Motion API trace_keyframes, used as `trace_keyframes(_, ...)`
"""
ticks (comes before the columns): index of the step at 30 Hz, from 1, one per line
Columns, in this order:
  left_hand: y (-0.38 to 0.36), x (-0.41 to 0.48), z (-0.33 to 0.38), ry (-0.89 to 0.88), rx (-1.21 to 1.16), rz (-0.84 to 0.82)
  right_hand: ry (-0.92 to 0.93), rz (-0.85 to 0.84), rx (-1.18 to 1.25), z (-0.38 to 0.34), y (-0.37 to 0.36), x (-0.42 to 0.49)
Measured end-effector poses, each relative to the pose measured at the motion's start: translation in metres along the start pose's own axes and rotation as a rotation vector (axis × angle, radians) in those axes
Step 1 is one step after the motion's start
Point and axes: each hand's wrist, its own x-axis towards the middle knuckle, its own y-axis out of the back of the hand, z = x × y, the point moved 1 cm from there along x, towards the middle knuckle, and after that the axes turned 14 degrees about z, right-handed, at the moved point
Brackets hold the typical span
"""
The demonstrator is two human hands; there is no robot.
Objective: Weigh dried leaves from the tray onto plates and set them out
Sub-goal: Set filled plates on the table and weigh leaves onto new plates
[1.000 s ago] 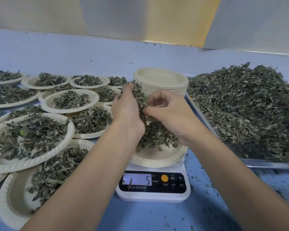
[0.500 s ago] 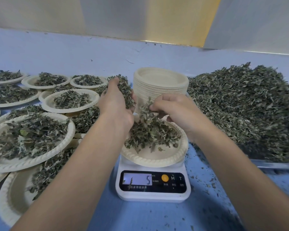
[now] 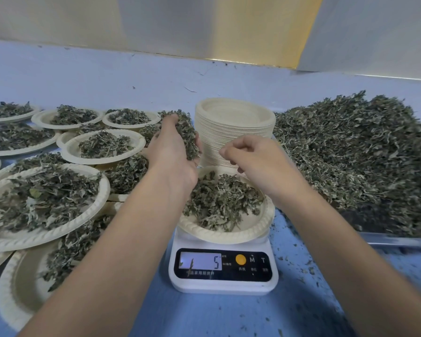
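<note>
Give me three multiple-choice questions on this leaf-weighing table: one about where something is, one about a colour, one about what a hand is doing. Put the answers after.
1. Where is the tall stack of empty cream paper plates?
A. Just behind the white digital scale
B. On the floor
C. On top of the scale

2. What colour is the scale's round button?
A. Red
B. Orange-yellow
C. Green

3. What is the left hand doing?
A. Lying flat and empty
B. Cupping a handful of dried green leaves
C. Gripping a plate rim

Answers:
1 A: the stack rises directly beyond the scale.
2 B: it is plainly orange-yellow.
3 B: leaves fill its palm.
</note>
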Motion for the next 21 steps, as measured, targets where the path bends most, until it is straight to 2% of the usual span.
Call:
trace_keyframes(9,-0.003,-0.011,-0.018,-0.031,0.208,-0.078,0.048,-0.021,0.329,-0.012,-0.012,-0.007)
trace_keyframes(16,-0.005,-0.016,-0.023,-0.087,0.299,-0.137,0.034,0.045,0.320,-0.006,-0.016,-0.006)
trace_keyframes(21,-0.005,-0.015,-0.018,-0.013,0.266,-0.155,0.034,0.079,0.341,-0.002,-0.015,-0.002)
